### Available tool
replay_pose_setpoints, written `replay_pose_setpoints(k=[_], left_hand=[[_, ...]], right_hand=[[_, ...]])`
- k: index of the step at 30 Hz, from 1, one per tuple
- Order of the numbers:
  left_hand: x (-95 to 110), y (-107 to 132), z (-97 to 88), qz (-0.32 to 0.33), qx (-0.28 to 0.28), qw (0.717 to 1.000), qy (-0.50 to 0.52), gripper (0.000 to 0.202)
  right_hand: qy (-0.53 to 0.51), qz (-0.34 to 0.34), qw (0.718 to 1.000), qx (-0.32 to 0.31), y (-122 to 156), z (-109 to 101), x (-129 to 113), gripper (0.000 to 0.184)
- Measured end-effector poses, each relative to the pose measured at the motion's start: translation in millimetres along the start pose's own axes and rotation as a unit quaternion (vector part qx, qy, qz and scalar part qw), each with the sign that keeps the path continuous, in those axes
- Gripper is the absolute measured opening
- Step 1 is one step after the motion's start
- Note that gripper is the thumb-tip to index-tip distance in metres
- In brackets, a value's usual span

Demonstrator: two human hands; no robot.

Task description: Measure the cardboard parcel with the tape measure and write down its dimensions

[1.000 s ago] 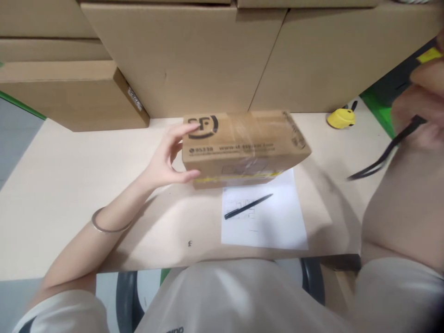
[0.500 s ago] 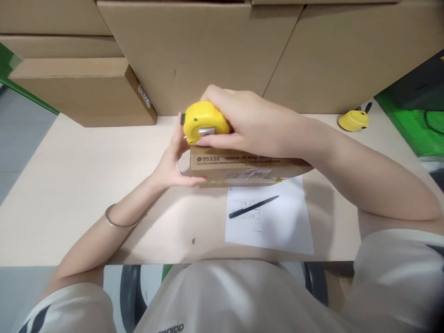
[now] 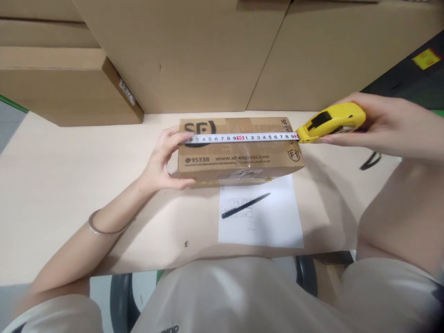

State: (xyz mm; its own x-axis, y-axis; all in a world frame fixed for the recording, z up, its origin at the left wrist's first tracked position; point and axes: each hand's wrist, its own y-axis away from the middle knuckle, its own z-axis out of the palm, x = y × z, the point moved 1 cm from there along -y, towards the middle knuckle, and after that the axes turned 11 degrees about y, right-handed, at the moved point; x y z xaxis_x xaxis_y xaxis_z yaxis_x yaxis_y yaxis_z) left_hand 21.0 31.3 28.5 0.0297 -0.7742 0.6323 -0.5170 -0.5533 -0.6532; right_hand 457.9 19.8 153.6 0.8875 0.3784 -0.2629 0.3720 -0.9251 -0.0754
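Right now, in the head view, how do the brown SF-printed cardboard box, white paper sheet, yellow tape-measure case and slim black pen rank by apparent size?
Largest to smallest:
1. Brown SF-printed cardboard box
2. White paper sheet, counting only what shows
3. Yellow tape-measure case
4. Slim black pen

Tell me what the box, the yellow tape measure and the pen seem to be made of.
Box: likely cardboard, matte brown with straight edges and flat printed faces. Tape measure case: probably hard plastic, smooth yellow with a soft sheen; its blade may be coated metal, as it spans the box straight. Pen: perhaps plastic, black, though too small to judge its finish.
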Motion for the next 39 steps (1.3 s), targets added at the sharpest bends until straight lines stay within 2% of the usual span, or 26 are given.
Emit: replay_pose_setpoints(k=[5, 7, 10, 12, 15, 17, 19, 21, 22, 24, 27, 29, 31, 33, 35, 36, 37, 39], left_hand=[[1, -1, -1.5, -0.007, -0.001, 1.000, 0.029, 0.092], [1, 0, -1.0, -0.012, -0.003, 0.999, 0.040, 0.092], [-2, 0, 2.1, -0.013, 0.005, 0.998, 0.066, 0.104], [-3, 0, 4.8, -0.032, 0.033, 0.994, 0.100, 0.118], [0, -2, 8.4, -0.078, 0.065, 0.984, 0.147, 0.132], [5, -5, 9.7, -0.100, 0.069, 0.981, 0.149, 0.125], [10, -8, 9.6, -0.124, 0.105, 0.976, 0.148, 0.099], [14, -11, 9.3, -0.162, 0.173, 0.954, 0.183, 0.070], [16, -14, 9.7, -0.192, 0.204, 0.934, 0.220, 0.059], [18, -17, 11.9, -0.282, 0.240, 0.878, 0.303, 0.048], [21, -19, 17.0, -0.420, 0.231, 0.798, 0.366, 0.048], [20, -16, 19.1, -0.482, 0.205, 0.774, 0.356, 0.051], [14, -12, 18.9, -0.520, 0.176, 0.765, 0.336, 0.057], [4, -6, 16.2, -0.526, 0.159, 0.768, 0.330, 0.060], [-6, -2, 11.8, -0.501, 0.146, 0.784, 0.336, 0.058], [-10, -1, 9.7, -0.486, 0.136, 0.792, 0.342, 0.055], [-13, 0, 8.0, -0.473, 0.124, 0.800, 0.349, 0.052], [-16, -1, 6.3, -0.456, 0.100, 0.808, 0.360, 0.051]], right_hand=[[0.044, 0.019, 0.998, -0.029, -3, -6, -1, 0.070], [0.084, 0.015, 0.996, -0.028, -12, -13, -13, 0.068], [0.098, -0.036, 0.994, -0.029, -37, -12, -56, 0.067], [0.084, -0.114, 0.989, -0.038, -58, -1, -98, 0.062], [0.071, -0.246, 0.966, -0.018, -86, 20, -154, 0.047], [0.078, -0.324, 0.943, 0.011, -95, 26, -178, 0.042], [0.082, -0.348, 0.933, 0.045, -95, 23, -188, 0.046], [0.043, -0.322, 0.943, 0.072, -88, 14, -187, 0.060], [0.006, -0.307, 0.949, 0.077, -84, 10, -184, 0.065], [-0.059, -0.286, 0.954, 0.065, -75, 9, -175, 0.063], [-0.065, -0.247, 0.967, -0.009, -70, 29, -159, 0.045], [-0.024, -0.216, 0.975, -0.040, -68, 48, -149, 0.040], [0.016, -0.192, 0.981, -0.015, -63, 60, -138, 0.042], [0.024, -0.143, 0.988, 0.046, -50, 65, -122, 0.045], [-0.004, -0.047, 0.993, 0.108, -26, 65, -102, 0.046], [-0.017, 0.011, 0.993, 0.119, -12, 66, -91, 0.048], [-0.019, 0.062, 0.992, 0.109, 2, 69, -79, 0.050], [0.004, 0.114, 0.993, 0.006, 28, 83, -61, 0.056]])
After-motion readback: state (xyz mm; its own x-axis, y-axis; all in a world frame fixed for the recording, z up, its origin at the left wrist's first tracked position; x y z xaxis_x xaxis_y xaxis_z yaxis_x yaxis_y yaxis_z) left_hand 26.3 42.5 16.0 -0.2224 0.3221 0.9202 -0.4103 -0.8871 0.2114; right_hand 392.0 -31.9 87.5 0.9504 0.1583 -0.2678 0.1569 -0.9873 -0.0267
